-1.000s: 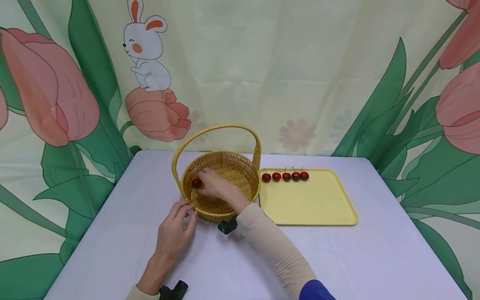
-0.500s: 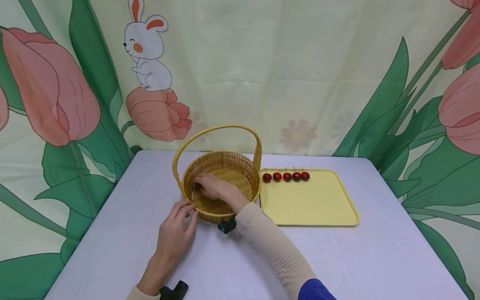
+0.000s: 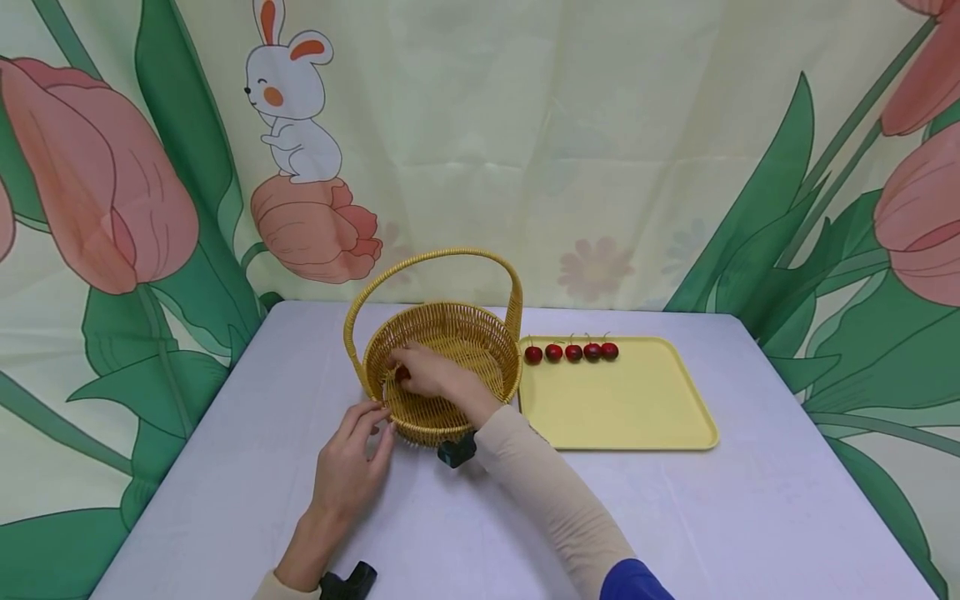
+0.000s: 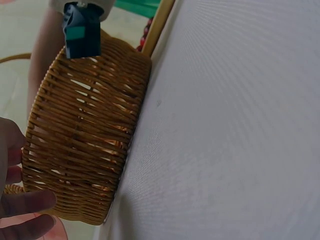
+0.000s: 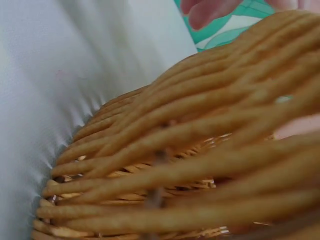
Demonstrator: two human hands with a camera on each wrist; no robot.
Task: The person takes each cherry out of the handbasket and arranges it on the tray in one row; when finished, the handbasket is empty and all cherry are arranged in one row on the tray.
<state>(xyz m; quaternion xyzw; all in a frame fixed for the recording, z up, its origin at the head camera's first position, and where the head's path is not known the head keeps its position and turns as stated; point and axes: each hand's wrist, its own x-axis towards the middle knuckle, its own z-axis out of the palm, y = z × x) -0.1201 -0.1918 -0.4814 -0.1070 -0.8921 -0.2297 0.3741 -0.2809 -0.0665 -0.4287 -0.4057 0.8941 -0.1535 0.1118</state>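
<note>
A round woven basket [image 3: 491, 329] with a tall handle stands on the table. My right hand [image 3: 423, 369] reaches down inside it, fingers curled at a dark red cherry [image 3: 402, 374] that shows partly beneath them. My left hand [image 3: 352, 457] rests at the basket's near left rim, its fingertips right at the weave. In the left wrist view, the fingers [image 4: 30, 202] of that hand lie relaxed along the basket's side. The basket wall hides most of the right hand's work in the right wrist view.
Right of the basket lies a yellow tray [image 3: 615, 408], close against it. Several cherries [image 3: 573, 352] with stems line up along its back left edge. A white cloth covers the table [image 3: 780, 500], and a printed curtain [image 3: 480, 167] hangs behind.
The cherry at the basket's left side was in plain sight, then covered by my right hand; now it peeks out beneath the fingers, slightly farther right. My left hand keeps its place.
</note>
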